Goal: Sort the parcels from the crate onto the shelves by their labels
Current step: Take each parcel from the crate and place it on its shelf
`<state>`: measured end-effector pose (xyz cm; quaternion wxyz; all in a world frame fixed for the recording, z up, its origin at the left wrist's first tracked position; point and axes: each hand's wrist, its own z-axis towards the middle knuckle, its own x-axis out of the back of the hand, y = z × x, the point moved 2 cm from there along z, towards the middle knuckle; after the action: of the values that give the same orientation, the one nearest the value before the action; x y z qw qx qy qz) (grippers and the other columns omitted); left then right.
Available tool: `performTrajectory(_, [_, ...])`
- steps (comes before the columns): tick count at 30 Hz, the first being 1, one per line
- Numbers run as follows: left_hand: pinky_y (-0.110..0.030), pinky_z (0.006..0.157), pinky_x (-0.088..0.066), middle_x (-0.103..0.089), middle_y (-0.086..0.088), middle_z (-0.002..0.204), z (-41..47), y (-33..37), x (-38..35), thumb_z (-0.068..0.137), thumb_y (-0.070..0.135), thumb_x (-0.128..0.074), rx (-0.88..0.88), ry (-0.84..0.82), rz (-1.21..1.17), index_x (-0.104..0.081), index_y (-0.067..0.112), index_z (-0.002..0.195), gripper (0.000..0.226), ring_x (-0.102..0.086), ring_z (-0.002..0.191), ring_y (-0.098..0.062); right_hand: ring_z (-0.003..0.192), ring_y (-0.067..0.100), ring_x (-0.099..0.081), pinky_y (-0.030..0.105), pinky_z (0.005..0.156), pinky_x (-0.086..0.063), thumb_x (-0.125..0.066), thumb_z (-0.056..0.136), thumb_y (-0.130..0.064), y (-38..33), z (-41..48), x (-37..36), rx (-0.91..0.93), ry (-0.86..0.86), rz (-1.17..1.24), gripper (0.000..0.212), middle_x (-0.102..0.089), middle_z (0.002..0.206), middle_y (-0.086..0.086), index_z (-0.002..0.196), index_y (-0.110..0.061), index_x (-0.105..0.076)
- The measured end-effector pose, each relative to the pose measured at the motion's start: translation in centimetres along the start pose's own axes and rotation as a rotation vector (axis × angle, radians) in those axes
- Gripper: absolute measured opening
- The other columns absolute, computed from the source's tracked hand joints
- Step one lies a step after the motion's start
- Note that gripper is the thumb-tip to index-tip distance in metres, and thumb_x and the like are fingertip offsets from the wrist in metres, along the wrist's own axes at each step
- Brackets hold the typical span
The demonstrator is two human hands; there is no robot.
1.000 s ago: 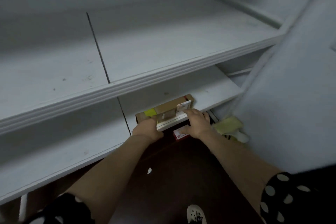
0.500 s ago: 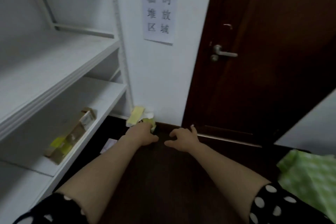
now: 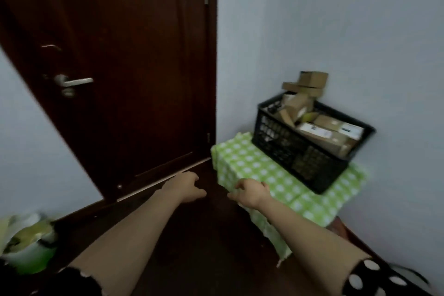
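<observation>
A black plastic crate [image 3: 288,149] stands on a low table under a green checked cloth [image 3: 249,166] in the right corner. Several brown cardboard parcels [image 3: 319,127] fill it, with a few stacked above the rim at the back. My left hand [image 3: 185,187] hangs in the air over the dark floor, fingers loosely curled, holding nothing. My right hand [image 3: 251,192] is held out in front of the cloth's near edge, also holding nothing. The shelves are out of view.
A dark brown door [image 3: 125,67] with a silver handle [image 3: 72,81] is straight ahead. Pale walls stand on both sides. A green and white bin [image 3: 28,245] with yellowish stuff sits on the floor at the lower left. The floor is dark wood.
The view has swung right, from the shelf past the door to the crate. Both hands let go of the brown parcel on the lower shelf and now hold nothing.
</observation>
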<state>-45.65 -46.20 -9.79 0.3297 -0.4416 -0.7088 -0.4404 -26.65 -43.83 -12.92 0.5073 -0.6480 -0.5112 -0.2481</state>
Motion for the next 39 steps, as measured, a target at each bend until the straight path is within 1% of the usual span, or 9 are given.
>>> performTrajectory(5, [-0.034, 0.093, -0.048, -0.055, -0.004, 0.128, 3.3, 12.1, -2.5, 0.080, 0.047, -0.064, -0.175, -0.091, 0.072, -0.054, 0.021, 0.128, 0.056, -0.055, 0.113, -0.021, 0.124, 0.021, -0.049, 0.040, 0.108, -0.034, -0.056, 0.088, -0.052, 11.8, -0.7, 5.7, -0.181, 0.087, 0.163, 0.052, -0.055, 0.133, 0.000, 0.129, -0.020, -0.054])
performTrajectory(10, [-0.030, 0.095, -0.043, -0.044, -0.005, 0.143, 9.0, 20.4, -3.2, 0.086, 0.044, -0.060, -0.270, -0.106, 0.130, -0.036, 0.012, 0.145, 0.071, -0.047, 0.126, -0.020, 0.122, 0.022, -0.051, 0.036, 0.101, -0.042, -0.060, 0.089, -0.045, 18.3, 0.2, 9.6, -0.226, 0.168, 0.342, 0.052, -0.053, 0.135, 0.004, 0.129, -0.013, -0.055])
performTrajectory(13, [-0.031, 0.097, -0.044, -0.042, -0.006, 0.145, 13.3, 24.2, -3.4, 0.087, 0.043, -0.060, -0.313, -0.098, 0.143, -0.035, 0.011, 0.144, 0.070, -0.046, 0.127, -0.021, 0.118, 0.022, -0.054, 0.031, 0.097, -0.044, -0.061, 0.091, -0.038, 21.2, 2.5, 11.6, -0.246, 0.205, 0.395, 0.047, -0.056, 0.132, 0.006, 0.128, -0.010, -0.055])
performTrajectory(17, [-0.032, 0.083, -0.048, -0.060, -0.010, 0.118, 20.4, 27.9, -3.2, 0.085, 0.033, -0.062, -0.358, -0.057, 0.083, -0.056, 0.012, 0.120, 0.042, -0.058, 0.106, -0.024, 0.110, 0.024, -0.057, 0.033, 0.094, -0.046, -0.062, 0.091, -0.031, 24.1, 7.7, 14.9, -0.297, 0.312, 0.443, 0.037, -0.062, 0.121, 0.009, 0.119, -0.009, -0.059])
performTrajectory(19, [-0.030, 0.074, -0.048, -0.062, -0.009, 0.106, 24.5, 29.4, -3.0, 0.084, 0.032, -0.062, -0.362, -0.047, 0.017, -0.057, 0.014, 0.105, 0.028, -0.059, 0.095, -0.023, 0.108, 0.025, -0.057, 0.032, 0.092, -0.046, -0.060, 0.092, -0.028, 25.2, 10.7, 16.7, -0.326, 0.340, 0.478, 0.034, -0.062, 0.119, 0.010, 0.120, -0.009, -0.059])
performTrajectory(25, [-0.032, 0.071, -0.051, -0.062, -0.012, 0.100, 34.4, 33.3, -1.2, 0.086, 0.024, -0.057, -0.321, 0.010, -0.017, -0.056, 0.008, 0.104, 0.024, -0.060, 0.087, -0.025, 0.111, 0.025, -0.057, 0.031, 0.093, -0.045, -0.060, 0.091, -0.023, 28.0, 18.7, 20.7, -0.359, 0.327, 0.491, 0.032, -0.063, 0.120, 0.009, 0.120, -0.008, -0.059])
performTrajectory(29, [-0.040, 0.083, -0.051, -0.055, -0.016, 0.119, 39.9, 34.9, -1.1, 0.085, 0.030, -0.061, -0.223, 0.031, -0.051, -0.045, 0.005, 0.125, 0.049, -0.056, 0.104, -0.030, 0.111, 0.024, -0.056, 0.032, 0.096, -0.045, -0.057, 0.093, -0.020, 29.5, 22.8, 21.5, -0.367, 0.303, 0.532, 0.032, -0.061, 0.122, 0.008, 0.123, -0.011, -0.056])
performTrajectory(33, [-0.044, 0.105, -0.038, -0.028, -0.017, 0.150, 44.0, 37.4, -1.3, 0.082, 0.039, -0.068, -0.191, 0.057, -0.238, -0.013, 0.008, 0.149, 0.093, -0.033, 0.135, -0.032, 0.118, 0.022, -0.053, 0.031, 0.100, -0.043, -0.055, 0.095, -0.017, 30.2, 27.7, 22.6, -0.321, 0.307, 0.606, 0.035, -0.055, 0.132, 0.006, 0.129, -0.014, -0.053])
performTrajectory(39, [-0.051, 0.102, -0.040, -0.032, -0.014, 0.146, 47.6, 41.6, -2.3, 0.072, 0.045, -0.076, -0.125, 0.074, -0.270, -0.011, 0.012, 0.149, 0.106, -0.036, 0.132, -0.032, 0.114, 0.021, -0.054, 0.032, 0.096, -0.043, -0.055, 0.094, -0.016, 31.3, 33.1, 22.9, -0.282, 0.261, 0.659, 0.032, -0.056, 0.127, 0.006, 0.126, -0.012, -0.055])
